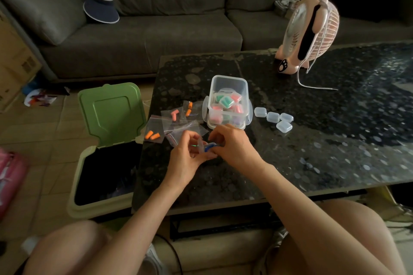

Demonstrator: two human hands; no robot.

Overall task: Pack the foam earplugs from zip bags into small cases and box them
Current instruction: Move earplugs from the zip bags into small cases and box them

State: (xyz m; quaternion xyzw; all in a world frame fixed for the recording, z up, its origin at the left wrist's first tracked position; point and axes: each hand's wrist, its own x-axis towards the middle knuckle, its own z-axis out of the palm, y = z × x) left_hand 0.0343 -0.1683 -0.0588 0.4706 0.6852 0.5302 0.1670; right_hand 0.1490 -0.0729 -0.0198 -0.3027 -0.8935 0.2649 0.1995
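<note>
Over the dark table, my left hand holds a small clear case with its lid up. My right hand pinches a blue earplug at the case's opening. Zip bags with orange and pink earplugs lie just behind my hands. A clear storage box behind them holds several filled cases with pink and green earplugs. Several empty clear cases lie in a cluster to the right of the box.
A pink desk fan with a trailing white cord stands at the table's back. A green-lidded bin stands open on the floor by the table's left edge. A grey sofa with a visor hat runs behind.
</note>
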